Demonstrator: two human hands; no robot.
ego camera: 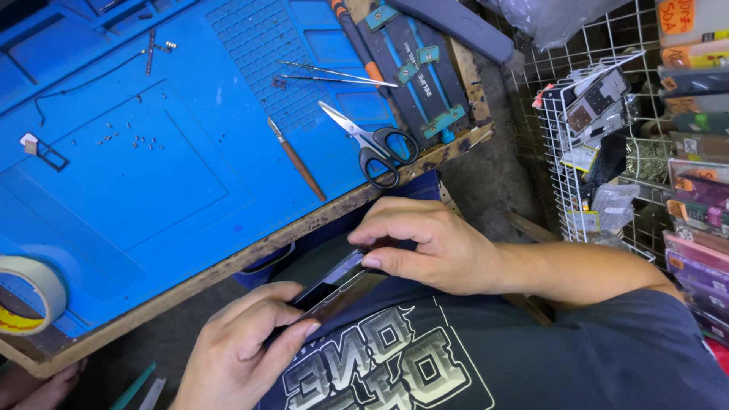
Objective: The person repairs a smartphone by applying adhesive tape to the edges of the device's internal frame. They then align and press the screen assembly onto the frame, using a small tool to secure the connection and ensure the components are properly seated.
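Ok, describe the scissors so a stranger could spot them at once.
Start at the blue work mat covering the wooden bench. Follow its near right edge, just above the right hand. The scissors lie there, blades shut; black loop handles set them apart from the brown-handled knife and tweezers.

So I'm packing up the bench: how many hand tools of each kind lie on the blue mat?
Scissors: 1
Tweezers: 2
Craft knife: 1
Tape roll: 1
Total: 5
Both hands hold a phone, off the blue mat.

scissors (pixel 377 144) lie on the mat (pixel 152 175), right of the knife (pixel 296 159); tape roll (pixel 26 292) at its left edge
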